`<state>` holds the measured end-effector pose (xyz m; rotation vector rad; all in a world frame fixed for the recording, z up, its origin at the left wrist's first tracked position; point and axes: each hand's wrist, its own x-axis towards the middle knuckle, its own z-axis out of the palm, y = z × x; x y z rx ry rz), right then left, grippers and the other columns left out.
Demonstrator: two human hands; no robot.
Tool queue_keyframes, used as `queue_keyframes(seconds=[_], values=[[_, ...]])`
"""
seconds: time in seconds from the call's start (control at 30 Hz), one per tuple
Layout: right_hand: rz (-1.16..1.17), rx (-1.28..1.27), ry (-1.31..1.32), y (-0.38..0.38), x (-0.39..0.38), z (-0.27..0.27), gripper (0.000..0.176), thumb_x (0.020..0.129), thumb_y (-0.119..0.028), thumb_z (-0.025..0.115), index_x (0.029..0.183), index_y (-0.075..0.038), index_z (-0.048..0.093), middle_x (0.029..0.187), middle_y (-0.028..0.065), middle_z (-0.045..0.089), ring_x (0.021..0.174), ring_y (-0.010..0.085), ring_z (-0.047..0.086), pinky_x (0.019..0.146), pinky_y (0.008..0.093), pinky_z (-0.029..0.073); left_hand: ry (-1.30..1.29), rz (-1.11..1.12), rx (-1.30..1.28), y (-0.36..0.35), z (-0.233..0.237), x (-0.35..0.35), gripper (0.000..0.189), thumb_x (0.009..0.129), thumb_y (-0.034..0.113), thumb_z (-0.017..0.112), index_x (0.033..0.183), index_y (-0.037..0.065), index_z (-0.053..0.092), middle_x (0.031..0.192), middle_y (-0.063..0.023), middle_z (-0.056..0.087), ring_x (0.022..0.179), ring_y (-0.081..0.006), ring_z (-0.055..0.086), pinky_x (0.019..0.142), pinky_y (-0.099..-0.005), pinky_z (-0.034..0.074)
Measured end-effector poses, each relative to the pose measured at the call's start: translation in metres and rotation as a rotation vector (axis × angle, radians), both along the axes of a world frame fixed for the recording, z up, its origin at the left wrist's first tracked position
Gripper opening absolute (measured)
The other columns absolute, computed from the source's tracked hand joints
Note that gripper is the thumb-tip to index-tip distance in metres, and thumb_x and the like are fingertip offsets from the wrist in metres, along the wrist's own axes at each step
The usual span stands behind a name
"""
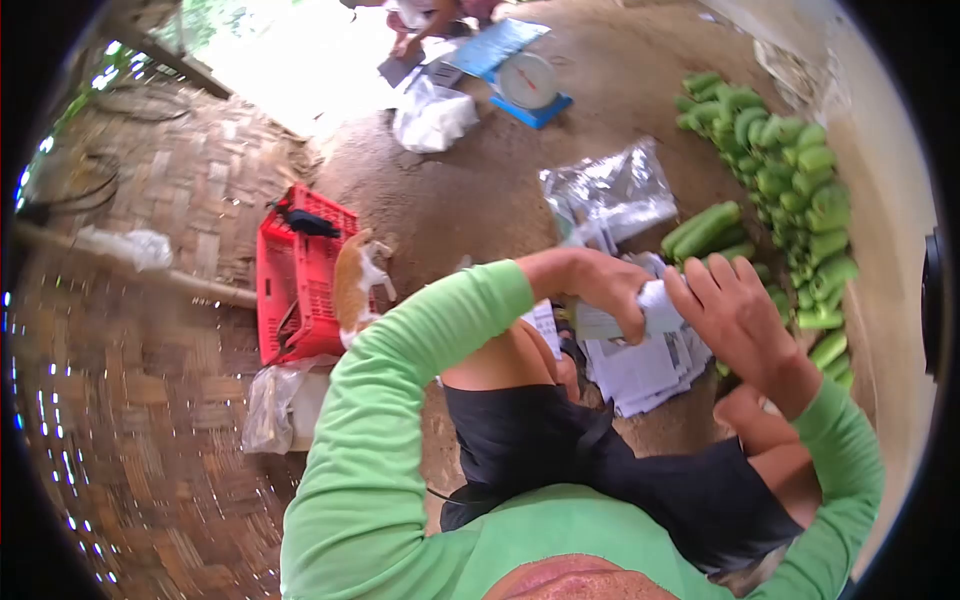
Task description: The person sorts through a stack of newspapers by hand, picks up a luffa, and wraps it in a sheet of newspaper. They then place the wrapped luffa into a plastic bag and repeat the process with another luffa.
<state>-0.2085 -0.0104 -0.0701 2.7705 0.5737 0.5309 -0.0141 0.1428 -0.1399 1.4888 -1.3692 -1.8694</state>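
A white paper roll or wrapped bundle (660, 308) is between my two hands, above a loose stack of printed papers (640, 375) on the ground. My left hand (610, 290) grips its left end, thumb toward me. Over its right end curl the fingers of my right hand (735, 315). Whatever lies inside the paper is hidden. Just beyond my hands are long green vegetables (705, 232), side by side. A clear plastic bag (615, 190) lies beyond the papers.
A large pile of green vegetables (800, 190) runs along the right wall. Ahead stand a blue dial scale (528, 82) and a white bag (435, 115), near another person's hand (407, 47). At left are a red crate (325, 270) and a cat (355, 280).
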Motion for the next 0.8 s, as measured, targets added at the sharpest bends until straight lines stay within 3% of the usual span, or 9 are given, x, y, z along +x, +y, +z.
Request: queue_keyframes(seconds=[0.1,0.17,0.2,0.3,0.43,0.57,0.63,0.7,0.8], values=[[-0.081,0.288,0.313,-0.007,0.002,-0.012,0.043,0.085,-0.02,0.066,0.125,-0.007,0.057,0.105,0.0161,0.064,0.089,0.0316,0.064,0.075,0.0441,0.05,0.01,0.017,-0.014,0.001,0.01,0.006,0.062,0.075,0.019,0.081,0.132,0.007,0.06,0.108,-0.006,0.07,0.101,-0.0172,0.065,0.09,-0.0342,0.052],[-0.226,0.664,0.575,-0.012,-0.001,-0.033,0.046,0.085,-0.026,0.069,0.123,-0.004,0.056,0.104,0.021,0.065,0.095,0.0372,0.065,0.081,0.0471,0.051,-0.563,-0.039,-0.21,0.001,0.056,-0.006,0.062,0.075,0.02,0.08,0.132,0.007,0.059,0.104,-0.0122,0.072,0.095,-0.0241,0.07,0.086,-0.0383,0.053],[-0.298,0.86,0.695,-0.013,-0.003,-0.04,0.048,0.085,-0.029,0.07,0.123,-0.003,0.055,0.104,0.0234,0.066,0.098,0.04,0.066,0.084,0.0486,0.052,-0.791,-0.119,-0.363,0.0,0.034,0.0,0.064,0.074,0.02,0.082,0.133,0.007,0.059,0.102,-0.0183,0.072,0.091,-0.0307,0.071,0.084,-0.0414,0.054],[-0.316,0.971,0.878,-0.018,0.007,-0.047,0.054,0.084,-0.037,0.071,0.121,-0.002,0.054,0.107,0.026,0.066,0.107,0.0423,0.064,0.092,0.0496,0.05,-0.596,-0.106,-0.307,-0.003,0.016,0.018,0.056,0.072,0.024,0.083,0.121,0.005,0.065,0.098,-0.0168,0.073,0.089,-0.0295,0.07,0.081,-0.04,0.054],[-0.355,0.687,0.817,-0.021,0.024,-0.039,0.05,0.086,-0.038,0.069,0.117,-0.003,0.054,0.107,0.0214,0.068,0.105,0.0428,0.065,0.088,0.0494,0.051,-0.521,-0.042,-0.147,-0.005,0.007,0.052,0.053,0.073,0.023,0.082,0.12,0.004,0.067,0.096,-0.0094,0.073,0.086,-0.0186,0.067,0.079,-0.0358,0.054],[-0.394,0.973,0.922,-0.047,0.045,-0.073,0.05,0.089,-0.042,0.068,0.117,0.0,0.061,0.104,0.0227,0.068,0.099,0.0357,0.067,0.087,0.0447,0.052,-0.527,0.083,-0.193,-0.015,-0.027,0.096,0.054,0.08,0.026,0.085,0.126,0.004,0.065,0.107,-0.0094,0.073,0.099,-0.0167,0.066,0.089,-0.0335,0.054],[-0.48,1.235,1.04,-0.058,0.049,-0.1,0.056,0.092,-0.045,0.068,0.12,0.002,0.062,0.103,0.0159,0.069,0.097,0.0264,0.066,0.089,0.0387,0.051,-0.6,0.314,-0.266,-0.015,-0.065,0.129,0.055,0.085,0.03,0.081,0.13,0.005,0.064,0.115,-0.0149,0.073,0.105,-0.023,0.069,0.093,-0.0365,0.054],[-0.647,1.403,1.187,-0.066,0.053,-0.132,0.055,0.095,-0.044,0.067,0.125,0.002,0.06,0.104,0.0106,0.068,0.103,0.0217,0.063,0.093,0.0359,0.049,-0.838,0.328,-0.165,-0.011,-0.081,0.145,0.053,0.088,0.031,0.078,0.132,0.005,0.064,0.121,-0.0188,0.071,0.11,-0.0293,0.068,0.096,-0.0394,0.053],[-0.868,1.487,1.283,-0.07,0.055,-0.183,0.052,0.094,-0.048,0.068,0.117,-0.002,0.063,0.092,0.0044,0.063,0.078,0.016,0.06,0.064,0.0338,0.05,-0.948,0.195,-0.07,0.003,-0.116,0.164,0.05,0.089,0.031,0.075,0.132,0.006,0.065,0.125,-0.0226,0.068,0.115,-0.0365,0.066,0.099,-0.0419,0.051]])
